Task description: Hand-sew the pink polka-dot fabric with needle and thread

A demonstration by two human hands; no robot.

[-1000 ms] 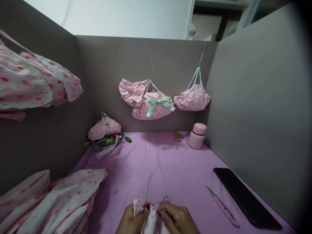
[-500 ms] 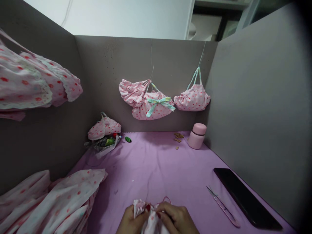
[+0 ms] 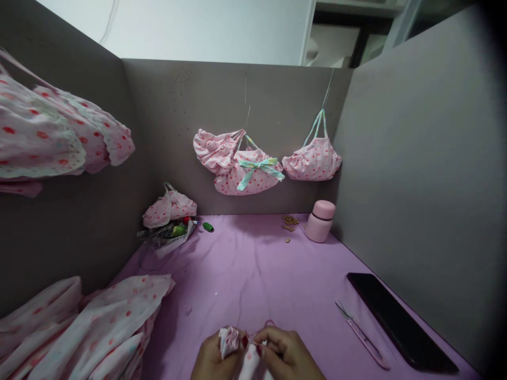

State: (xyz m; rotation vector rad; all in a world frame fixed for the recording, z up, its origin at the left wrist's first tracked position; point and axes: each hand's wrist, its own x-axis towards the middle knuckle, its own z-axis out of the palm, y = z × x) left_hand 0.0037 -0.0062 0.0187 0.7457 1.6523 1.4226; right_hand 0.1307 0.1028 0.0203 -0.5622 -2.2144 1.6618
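Observation:
At the near edge of the purple cloth, my left hand [image 3: 219, 354] is closed on a pink-and-white dotted fabric piece [image 3: 250, 364]. A gathered fold of it sticks up by my left thumb. Close beside it, my right hand [image 3: 287, 352] pinches at the same fabric, fingertips almost touching those of the left. A thin pink cord [image 3: 270, 322] loops up over the right fingers. Whether a needle is between the fingertips I cannot make out. Thread snips [image 3: 362, 335] with pink handles lie to the right of my hands.
A black phone-like slab [image 3: 400, 322] lies by the right partition. At the back stand a pink flask [image 3: 320, 221] and small brown pieces [image 3: 290, 220]. Dotted fabric [image 3: 99, 327] is heaped at left. Dotted bags [image 3: 249, 169] hang on the back partition. A plastic bag [image 3: 170, 237] holds small items.
Both hands have shifted slightly, with the fingertips drawn closer over the fabric. The gathered fold by my left thumb has turned a little. Everything else stays put.

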